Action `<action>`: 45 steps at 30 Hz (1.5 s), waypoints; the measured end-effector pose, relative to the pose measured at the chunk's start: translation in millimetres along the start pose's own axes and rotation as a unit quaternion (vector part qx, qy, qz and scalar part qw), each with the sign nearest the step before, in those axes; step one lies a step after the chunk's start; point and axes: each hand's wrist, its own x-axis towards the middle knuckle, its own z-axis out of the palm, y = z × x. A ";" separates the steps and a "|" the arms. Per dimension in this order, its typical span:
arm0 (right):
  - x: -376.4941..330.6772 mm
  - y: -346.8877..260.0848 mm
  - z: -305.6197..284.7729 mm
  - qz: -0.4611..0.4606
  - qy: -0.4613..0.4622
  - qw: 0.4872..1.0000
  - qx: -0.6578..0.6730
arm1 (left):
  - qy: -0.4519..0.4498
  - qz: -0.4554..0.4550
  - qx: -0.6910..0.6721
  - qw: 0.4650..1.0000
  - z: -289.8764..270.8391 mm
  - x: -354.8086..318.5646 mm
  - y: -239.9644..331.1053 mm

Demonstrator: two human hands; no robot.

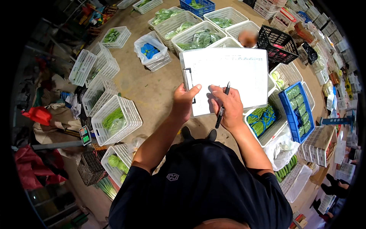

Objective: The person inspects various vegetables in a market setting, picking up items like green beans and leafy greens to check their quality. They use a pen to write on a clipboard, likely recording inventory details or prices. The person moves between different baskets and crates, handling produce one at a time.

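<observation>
A clipboard (186, 61) with a white printed sheet (232, 74) is held out in front of me at chest height. My left hand (184, 100) grips its left edge beside the metal clip (188, 78), with the thumb on top and the other fingers hidden beneath. Over the lower part of the sheet, my right hand (228, 106) has a dark pen (221, 112) between its fingers. One end of the pen points up and away across the paper, and the other comes out below the hand.
White crates of greens (114, 118) line the left side, near a small scale display (84, 135). Beyond the clipboard stand more vegetable crates (198, 36) and a black crate (278, 44). On the right, a blue tray of wrapped greens (297, 110) rests by a crate of green beans (263, 122).
</observation>
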 end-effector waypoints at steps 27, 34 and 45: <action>-12.7 1.8 -1.7 0.020 -0.002 0.999 -0.034 | 0.010 0.006 0.008 1.000 2.0 -12.4 5.0; -15.7 4.5 -3.7 0.029 -0.010 0.999 -0.045 | 0.009 0.000 0.002 1.000 -1.4 -12.1 2.7; -14.5 6.3 -8.5 0.038 0.013 0.998 -0.051 | -0.017 -0.005 -0.014 1.000 -2.4 -8.5 0.8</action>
